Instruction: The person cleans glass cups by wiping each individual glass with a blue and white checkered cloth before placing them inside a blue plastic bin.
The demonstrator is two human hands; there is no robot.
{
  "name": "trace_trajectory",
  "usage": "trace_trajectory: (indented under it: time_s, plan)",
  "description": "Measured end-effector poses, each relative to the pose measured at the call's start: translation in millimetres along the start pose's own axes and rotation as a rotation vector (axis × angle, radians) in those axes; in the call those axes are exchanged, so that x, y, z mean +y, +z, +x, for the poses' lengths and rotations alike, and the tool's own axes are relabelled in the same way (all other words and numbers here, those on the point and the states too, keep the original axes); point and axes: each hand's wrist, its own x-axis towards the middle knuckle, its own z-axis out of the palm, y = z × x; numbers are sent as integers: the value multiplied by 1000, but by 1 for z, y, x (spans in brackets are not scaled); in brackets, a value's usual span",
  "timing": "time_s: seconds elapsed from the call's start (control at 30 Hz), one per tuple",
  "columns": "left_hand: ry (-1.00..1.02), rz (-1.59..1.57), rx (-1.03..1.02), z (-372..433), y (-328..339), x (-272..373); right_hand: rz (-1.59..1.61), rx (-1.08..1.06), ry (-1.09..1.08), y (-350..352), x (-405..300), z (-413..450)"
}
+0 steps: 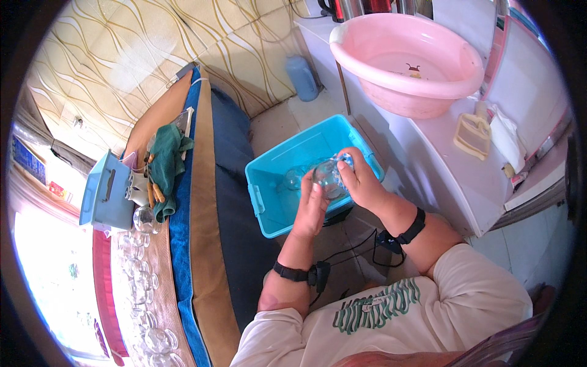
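My left hand (315, 195) is closed around one end of a clear glass jar (326, 178), held tilted above a turquoise plastic tub (270, 224). At the jar's other end, my right hand (357, 176) grips a blue-and-white patterned cloth (344, 170) pressed against the glass. Inside the tub, below my hands, lie more clear glass pieces (293, 176), partly hidden by my left hand and the jar.
A large pink basin (412, 87) stands on the white counter at right, near a cream plastic frame (472, 135). A blue jug (301, 78) is by the wall. Several glass jars (158, 340), a green cloth (165, 169) and a light-blue bin (110, 192) rest on the cloth-covered surface at left.
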Motion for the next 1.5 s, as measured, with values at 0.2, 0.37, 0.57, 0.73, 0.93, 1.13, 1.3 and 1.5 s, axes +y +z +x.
trace_trajectory:
  time_s: [0.2, 0.37, 0.57, 0.73, 0.93, 1.13, 1.3, 1.5]
  plan:
    - [-437, -848, -543, 11, -50, -27, -265, 28, -406, 8, 5, 1]
    - [133, 267, -138, 4, 5, 5, 120, -27, 245, -5, 10, 9]
    - [-180, -263, -99, 5, -4, -1, -221, 28, -240, -1, 13, 3]
    - [-491, -336, -86, 2, -9, 2, -200, -4, -221, -4, 6, -1]
    - [72, 167, -148, -5, 16, 12, 10, -3, 61, -4, 15, 4]
    - [-455, -262, -96, 3, -1, 10, -222, -48, -250, -5, -9, -2]
    - [-410, -257, -21, 6, 6, 11, -525, -34, -482, -5, -18, 0]
    - [-317, -417, 131, 4, 5, 10, -603, -246, -642, -11, -45, -10]
